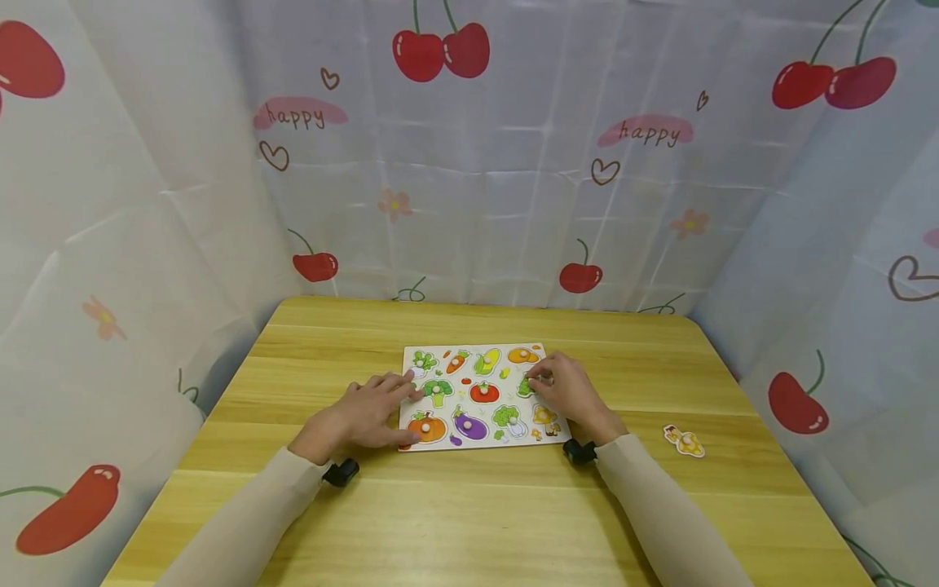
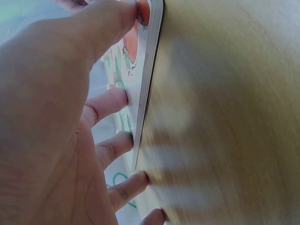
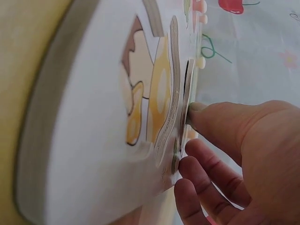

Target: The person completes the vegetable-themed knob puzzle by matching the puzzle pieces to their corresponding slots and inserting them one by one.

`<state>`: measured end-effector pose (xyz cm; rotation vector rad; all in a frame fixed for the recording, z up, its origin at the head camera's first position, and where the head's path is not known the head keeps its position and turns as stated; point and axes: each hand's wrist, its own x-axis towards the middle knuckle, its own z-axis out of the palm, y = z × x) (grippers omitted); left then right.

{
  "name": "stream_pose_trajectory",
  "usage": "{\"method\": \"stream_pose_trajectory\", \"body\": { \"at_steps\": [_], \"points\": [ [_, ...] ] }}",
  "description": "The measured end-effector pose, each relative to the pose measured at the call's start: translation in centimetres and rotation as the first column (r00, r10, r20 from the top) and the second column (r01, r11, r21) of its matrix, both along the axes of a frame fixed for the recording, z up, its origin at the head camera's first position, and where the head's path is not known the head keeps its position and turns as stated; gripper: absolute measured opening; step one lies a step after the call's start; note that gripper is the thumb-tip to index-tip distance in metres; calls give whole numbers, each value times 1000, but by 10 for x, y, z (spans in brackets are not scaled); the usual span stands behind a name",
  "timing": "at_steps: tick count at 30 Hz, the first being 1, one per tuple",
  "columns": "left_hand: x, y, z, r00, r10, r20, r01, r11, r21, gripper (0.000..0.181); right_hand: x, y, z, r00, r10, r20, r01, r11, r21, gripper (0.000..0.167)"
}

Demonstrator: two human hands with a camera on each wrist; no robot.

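A white wooden peg puzzle board (image 1: 447,444) with vegetable pictures lies on the table. My left hand (image 1: 374,412) rests on its left edge with spread fingers, the thumb near the pumpkin piece (image 1: 428,428). In the left wrist view, the thumb (image 2: 110,23) and two fingertips touch the board, while the other fingertips reach the tabletop. At the board's right side, my right hand (image 1: 572,391) pinches a green vegetable piece (image 1: 524,387), partly hidden by the fingers. The right wrist view shows the thumb (image 3: 220,124) against the piece's raised edge. Below it is the printed mushroom recess (image 3: 161,89).
A loose mushroom piece (image 1: 689,443) lies on the wooden table (image 1: 469,514), right of the board. Tomato (image 1: 484,393), eggplant (image 1: 469,425) and several other knobbed pieces sit in the board. Cherry-print curtains (image 1: 469,204) enclose the table at the back and sides.
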<state>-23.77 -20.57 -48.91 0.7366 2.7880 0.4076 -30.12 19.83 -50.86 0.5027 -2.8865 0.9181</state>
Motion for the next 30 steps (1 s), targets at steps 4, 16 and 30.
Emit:
{"method": "stream_pose_trajectory", "body": {
  "at_steps": [4, 16, 30],
  "points": [
    [-1, 0, -1, 1000, 0, -1, 0, 1000, -1, 85, 0, 0, 0, 1000, 2, -1, -2, 1000, 7, 8],
    [0, 0, -1, 1000, -4, -6, 4, 1000, -5, 84, 0, -1, 1, 1000, -5, 22, 4, 1000, 21, 7],
    [0, 0, -1, 1000, -4, -11, 4, 1000, 1, 85, -2, -1, 3, 1000, 5, 23, -6, 1000, 7, 8]
  ]
}}
